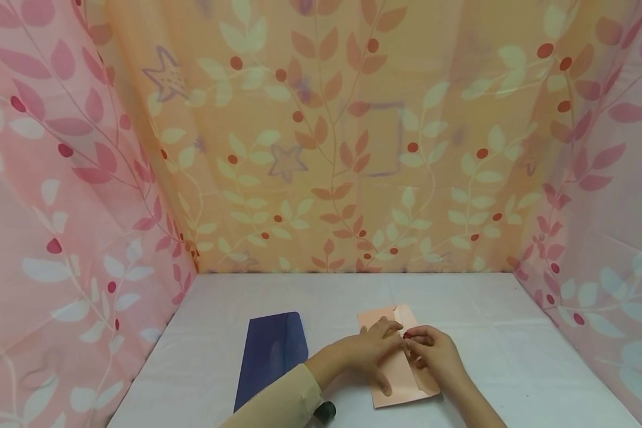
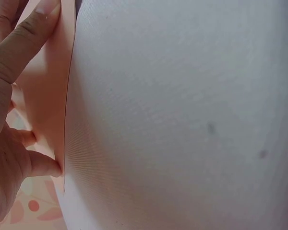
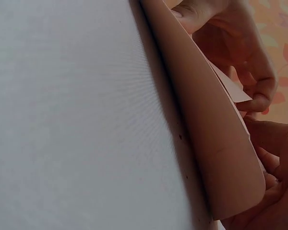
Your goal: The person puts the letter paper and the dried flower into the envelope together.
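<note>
A peach paper envelope [image 1: 398, 377] lies on the table with its flap side on the right. My left hand [image 1: 371, 351] rests across it, fingers spread over the paper and thumb pressing near its lower left edge. The fingers of my right hand [image 1: 430, 353] are bent at the flap edge, pinching a small red thing [image 1: 406, 335] whose kind is too small to make out. In the right wrist view, the flap [image 3: 237, 93] stands a little raised, and both hands meet behind the paper's edge. The left wrist view has thumb and fingertips touching the peach paper [image 2: 45, 96].
To the left lies a dark blue envelope [image 1: 267, 356], partly behind my left forearm. A dark cylindrical object [image 1: 325, 411] sits by the left sleeve [image 1: 283, 404]. Patterned curtains [image 1: 321, 148] enclose the white table [image 1: 471, 303] at the back and on both sides.
</note>
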The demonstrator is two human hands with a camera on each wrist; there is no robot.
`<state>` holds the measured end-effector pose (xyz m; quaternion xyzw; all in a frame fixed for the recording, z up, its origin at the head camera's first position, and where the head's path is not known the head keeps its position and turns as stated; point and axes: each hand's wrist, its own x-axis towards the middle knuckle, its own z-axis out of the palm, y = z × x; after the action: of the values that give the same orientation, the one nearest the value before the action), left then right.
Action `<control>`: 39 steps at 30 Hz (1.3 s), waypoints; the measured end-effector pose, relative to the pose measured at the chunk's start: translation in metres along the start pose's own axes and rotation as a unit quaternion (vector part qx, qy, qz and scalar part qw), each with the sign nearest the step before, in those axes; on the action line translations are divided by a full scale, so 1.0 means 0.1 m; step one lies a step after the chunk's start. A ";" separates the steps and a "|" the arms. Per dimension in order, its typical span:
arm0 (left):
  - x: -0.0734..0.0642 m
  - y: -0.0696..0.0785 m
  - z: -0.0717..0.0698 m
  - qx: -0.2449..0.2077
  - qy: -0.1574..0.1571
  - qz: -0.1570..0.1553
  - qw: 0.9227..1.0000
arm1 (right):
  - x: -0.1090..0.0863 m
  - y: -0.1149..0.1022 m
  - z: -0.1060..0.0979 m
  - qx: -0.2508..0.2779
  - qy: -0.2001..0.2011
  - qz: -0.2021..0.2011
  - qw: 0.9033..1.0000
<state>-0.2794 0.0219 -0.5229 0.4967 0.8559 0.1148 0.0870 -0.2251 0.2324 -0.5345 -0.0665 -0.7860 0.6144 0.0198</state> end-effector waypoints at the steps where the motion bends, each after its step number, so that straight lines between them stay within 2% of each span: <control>1: 0.00 0.00 0.00 -0.003 -0.002 0.000 1.000 | 0.00 0.01 0.01 -0.001 0.000 0.001 1.000; 10: -0.01 0.01 0.01 -0.013 -0.010 -0.009 1.000 | 0.02 0.05 0.04 -0.013 -0.010 -0.002 1.000; 21: -0.01 0.00 0.03 -0.016 -0.009 0.004 1.000 | 0.09 0.13 0.03 -0.002 -0.056 -0.006 0.998; 25: -0.01 0.02 0.04 -0.023 -0.011 0.005 1.000 | 0.11 0.15 0.03 -0.008 -0.066 -0.001 0.998; 31: 0.00 0.00 0.03 -0.006 -0.004 0.007 1.000 | 0.16 0.14 0.01 -0.031 -0.092 -0.017 0.995; 39: 0.01 -0.01 -0.01 -0.005 -0.007 0.010 1.000 | 0.22 0.16 0.02 -0.050 -0.086 -0.026 0.995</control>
<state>-0.2812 0.0221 -0.5226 0.5059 0.8494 0.1165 0.0945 -0.2456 0.2373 -0.5510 0.0063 -0.8157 0.5774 -0.0347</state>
